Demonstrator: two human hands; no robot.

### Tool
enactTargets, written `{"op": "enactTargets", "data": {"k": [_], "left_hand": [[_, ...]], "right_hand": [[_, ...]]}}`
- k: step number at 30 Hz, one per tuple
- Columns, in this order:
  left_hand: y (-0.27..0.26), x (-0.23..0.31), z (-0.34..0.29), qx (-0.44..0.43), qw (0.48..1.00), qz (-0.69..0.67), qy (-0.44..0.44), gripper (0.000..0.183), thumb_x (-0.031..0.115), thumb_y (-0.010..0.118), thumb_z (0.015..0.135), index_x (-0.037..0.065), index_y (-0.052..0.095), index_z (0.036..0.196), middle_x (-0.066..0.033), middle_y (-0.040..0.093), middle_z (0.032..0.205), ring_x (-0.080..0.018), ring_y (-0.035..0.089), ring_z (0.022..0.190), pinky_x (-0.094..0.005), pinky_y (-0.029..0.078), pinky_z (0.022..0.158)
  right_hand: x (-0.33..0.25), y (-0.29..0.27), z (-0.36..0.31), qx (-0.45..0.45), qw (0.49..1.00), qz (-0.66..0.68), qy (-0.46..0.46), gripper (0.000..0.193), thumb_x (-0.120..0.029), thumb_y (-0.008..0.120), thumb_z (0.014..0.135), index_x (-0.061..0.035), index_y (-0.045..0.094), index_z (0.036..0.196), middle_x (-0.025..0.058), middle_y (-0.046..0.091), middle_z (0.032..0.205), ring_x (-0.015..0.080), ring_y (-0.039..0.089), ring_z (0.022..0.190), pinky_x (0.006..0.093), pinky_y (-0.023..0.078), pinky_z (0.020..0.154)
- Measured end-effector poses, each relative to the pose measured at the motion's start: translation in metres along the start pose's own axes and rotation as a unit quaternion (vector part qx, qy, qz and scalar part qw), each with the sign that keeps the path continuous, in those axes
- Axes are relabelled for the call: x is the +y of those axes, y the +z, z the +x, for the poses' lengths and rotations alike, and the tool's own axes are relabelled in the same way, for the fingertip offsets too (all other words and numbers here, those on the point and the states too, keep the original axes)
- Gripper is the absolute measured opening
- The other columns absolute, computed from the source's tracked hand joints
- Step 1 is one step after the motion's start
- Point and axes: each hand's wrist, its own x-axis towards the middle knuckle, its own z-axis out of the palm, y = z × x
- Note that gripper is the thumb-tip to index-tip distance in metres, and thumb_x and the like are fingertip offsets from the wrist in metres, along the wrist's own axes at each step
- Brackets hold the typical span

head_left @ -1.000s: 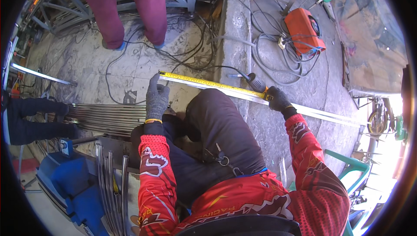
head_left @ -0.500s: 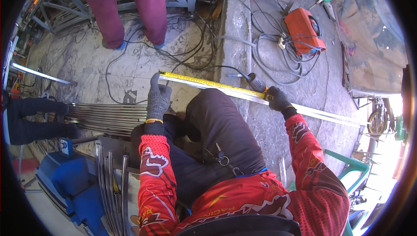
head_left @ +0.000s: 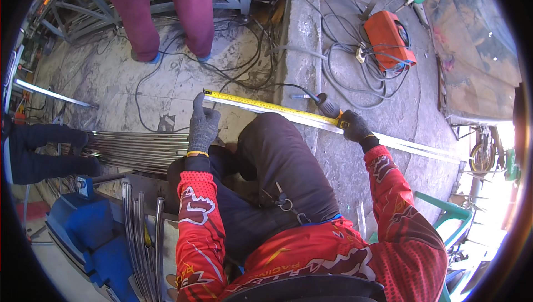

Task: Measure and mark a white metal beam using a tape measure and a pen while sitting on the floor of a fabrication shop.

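A yellow tape measure (head_left: 266, 105) is drawn out along a long, shiny metal bar (head_left: 411, 145) that crosses above my knee. At the left end of both, my left hand (head_left: 204, 128), in a dark grey glove, is closed on the bar, its index finger up against the end. My right hand (head_left: 356, 127), gloved too, grips the tape's case against the bar farther right. The blade lies along the bar's far edge. Fingers beneath the bar are hidden. Just beyond my right hand is a dark corded power tool (head_left: 327, 105).
Shiny metal tubes (head_left: 139, 151) lie left of my knee. A blue machine (head_left: 91, 230) and upright tubes (head_left: 158, 230) stand lower left. Two other people's legs (head_left: 194, 18) (head_left: 47, 141) show. Cables loop near an orange machine (head_left: 388, 41). A concrete ledge (head_left: 300, 41) runs down the middle.
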Motion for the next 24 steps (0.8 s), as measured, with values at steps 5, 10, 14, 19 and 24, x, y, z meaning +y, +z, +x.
{"op": "enactTargets", "data": {"k": [5, 10, 14, 19, 24], "left_hand": [[-0.001, -0.002, 0.0, 0.001, 1.0, -0.001, 0.0, 0.073, 0.015, 0.065, 0.087, 0.017, 0.031, 0.152, -0.0148, 0.066, 0.092, -0.0297, 0.066, 0.083, -0.0451, 0.053, 0.08], [-0.001, 0.004, -0.002, -0.002, 1.0, -0.003, -0.005, 0.073, 0.015, 0.065, 0.087, 0.016, 0.031, 0.152, -0.0146, 0.066, 0.091, -0.0295, 0.066, 0.083, -0.0446, 0.053, 0.079], [-0.002, 0.003, -0.002, -0.002, 1.0, -0.006, -0.003, 0.073, 0.015, 0.064, 0.088, 0.016, 0.031, 0.152, -0.0143, 0.066, 0.091, -0.0293, 0.066, 0.082, -0.0445, 0.053, 0.079], [0.0, 0.004, -0.001, -0.005, 1.0, -0.008, -0.009, 0.072, 0.014, 0.064, 0.088, 0.016, 0.031, 0.152, -0.0144, 0.066, 0.09, -0.0295, 0.066, 0.082, -0.0447, 0.053, 0.079], [-0.002, 0.004, -0.002, 0.0, 1.0, -0.006, -0.005, 0.071, 0.014, 0.064, 0.088, 0.016, 0.032, 0.151, -0.015, 0.066, 0.091, -0.0299, 0.066, 0.082, -0.0452, 0.053, 0.079]], "right_hand": [[0.001, 0.001, 0.002, -0.004, 1.0, 0.005, 0.001, 0.042, 0.001, 0.07, 0.065, -0.0061, 0.066, 0.107, 0.0197, 0.07, 0.102, 0.0388, 0.067, 0.1, 0.0438, 0.054, 0.085], [-0.001, -0.001, 0.001, -0.006, 1.0, 0.002, 0.004, 0.041, 0.001, 0.07, 0.066, -0.006, 0.065, 0.105, 0.0203, 0.07, 0.102, 0.0397, 0.067, 0.101, 0.0443, 0.054, 0.085], [-0.007, -0.005, 0.0, -0.025, 1.0, -0.016, 0.007, 0.043, -0.001, 0.07, 0.068, -0.0031, 0.065, 0.11, 0.0227, 0.07, 0.108, 0.0395, 0.068, 0.105, 0.0432, 0.055, 0.09], [-0.006, -0.005, 0.0, -0.026, 0.999, -0.021, 0.012, 0.045, -0.002, 0.07, 0.067, -0.0038, 0.064, 0.112, 0.0222, 0.07, 0.108, 0.0392, 0.068, 0.105, 0.0432, 0.054, 0.09], [-0.011, -0.006, -0.001, -0.033, 0.999, -0.027, 0.019, 0.046, -0.002, 0.071, 0.067, -0.0043, 0.064, 0.113, 0.0218, 0.07, 0.109, 0.039, 0.067, 0.107, 0.0435, 0.054, 0.091]]}}
